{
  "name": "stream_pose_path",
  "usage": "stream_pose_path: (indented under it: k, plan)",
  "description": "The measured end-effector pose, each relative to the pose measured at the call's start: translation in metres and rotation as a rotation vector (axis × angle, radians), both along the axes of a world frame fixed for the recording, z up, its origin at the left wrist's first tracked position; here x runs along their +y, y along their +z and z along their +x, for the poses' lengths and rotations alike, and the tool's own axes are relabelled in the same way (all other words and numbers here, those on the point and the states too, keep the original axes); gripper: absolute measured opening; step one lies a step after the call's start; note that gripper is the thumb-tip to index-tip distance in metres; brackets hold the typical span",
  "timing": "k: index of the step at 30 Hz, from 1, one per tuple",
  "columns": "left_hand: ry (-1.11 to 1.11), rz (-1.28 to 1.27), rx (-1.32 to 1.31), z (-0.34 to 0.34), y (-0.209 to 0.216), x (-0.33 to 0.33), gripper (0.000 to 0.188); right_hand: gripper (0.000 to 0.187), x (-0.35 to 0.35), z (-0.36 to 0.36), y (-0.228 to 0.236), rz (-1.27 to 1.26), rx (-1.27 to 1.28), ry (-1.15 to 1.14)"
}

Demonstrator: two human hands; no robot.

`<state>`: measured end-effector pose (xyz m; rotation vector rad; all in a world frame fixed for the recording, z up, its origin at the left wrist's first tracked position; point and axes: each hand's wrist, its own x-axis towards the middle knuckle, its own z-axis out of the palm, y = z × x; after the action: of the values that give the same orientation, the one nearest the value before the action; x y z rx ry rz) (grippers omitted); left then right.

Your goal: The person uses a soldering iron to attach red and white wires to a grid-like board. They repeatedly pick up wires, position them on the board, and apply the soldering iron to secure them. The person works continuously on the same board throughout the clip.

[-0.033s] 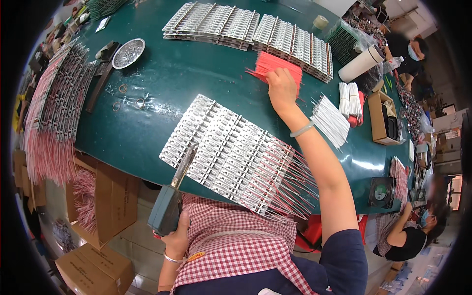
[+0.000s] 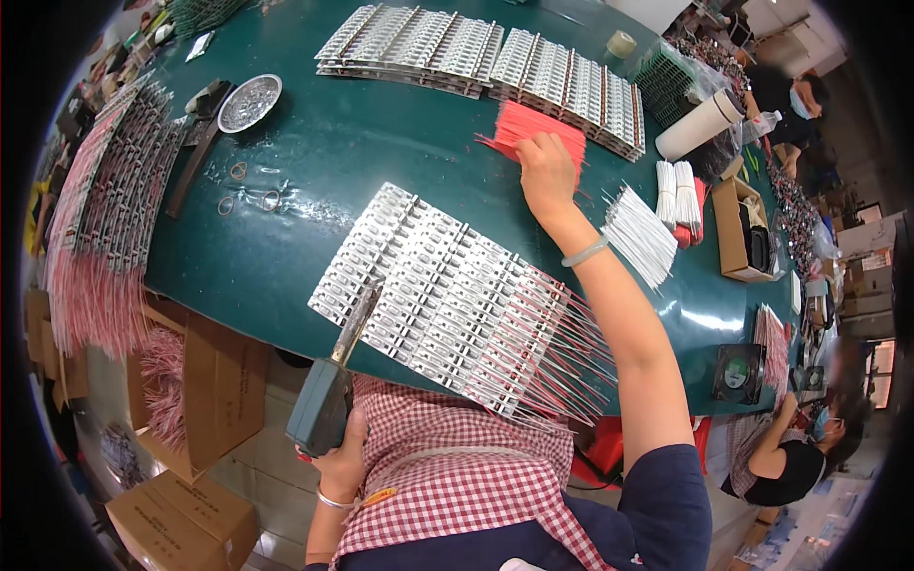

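My left hand (image 2: 343,462), at the table's near edge, is wrapped round a teal gun-shaped tool (image 2: 322,407) with a long metal nose. The nose reaches over a panel of white-silver strips (image 2: 433,295) lying tilted on the table. Red and white wires (image 2: 576,357) stick out from the panel's right end. Farther off, my right hand (image 2: 549,176) has its fingertips pinched at a pile of loose red wires (image 2: 528,122); how many wires it grips is hidden. Loose white wires (image 2: 640,233) lie right of my right wrist.
Stacked panels (image 2: 409,43) stand along the far side. A metal bowl (image 2: 249,103) sits at far left, near a tall stack of wired panels (image 2: 114,181). At right are a white bottle (image 2: 700,124), tied white bundles (image 2: 676,188) and a cardboard box (image 2: 731,228). Two people work beyond.
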<state>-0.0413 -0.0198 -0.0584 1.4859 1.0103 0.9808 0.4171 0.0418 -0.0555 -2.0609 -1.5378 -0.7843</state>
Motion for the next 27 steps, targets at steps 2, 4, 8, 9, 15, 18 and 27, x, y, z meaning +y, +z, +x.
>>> stream_pose_path:
  k: [2, 4, 8, 9, 15, 18, 27]
  plan:
    - [-0.012, 0.005, 0.014, 0.0, -0.002, 0.0, 0.038, 0.007, -0.001, 0.001, 0.004, 0.053, 0.018, 0.035]
    - [-0.024, -0.011, 0.04, -0.002, -0.004, 0.0, 0.037, 0.009, -0.001, -0.001, 0.009, 0.058, 0.013, 0.065]
    - [-0.021, 0.003, 0.074, -0.002, -0.002, -0.001, 0.035, 0.012, -0.003, -0.011, 0.033, -0.055, -0.069, 0.093]
    - [-0.003, 0.013, 0.066, -0.001, 0.001, -0.001, 0.034, 0.012, -0.004, -0.015, 0.039, -0.092, -0.086, 0.1]
    - [0.018, -0.025, 0.072, -0.003, 0.007, -0.002, 0.031, 0.015, -0.02, -0.058, 0.101, -0.609, -0.308, 0.108]
    - [0.02, -0.062, 0.058, -0.002, 0.011, -0.002, 0.031, 0.012, -0.02, -0.079, 0.112, -0.915, -0.344, 0.017]
    - [0.042, -0.047, 0.004, -0.009, 0.003, -0.005, 0.034, 0.011, -0.033, -0.066, 0.086, -0.745, -0.168, -0.029]
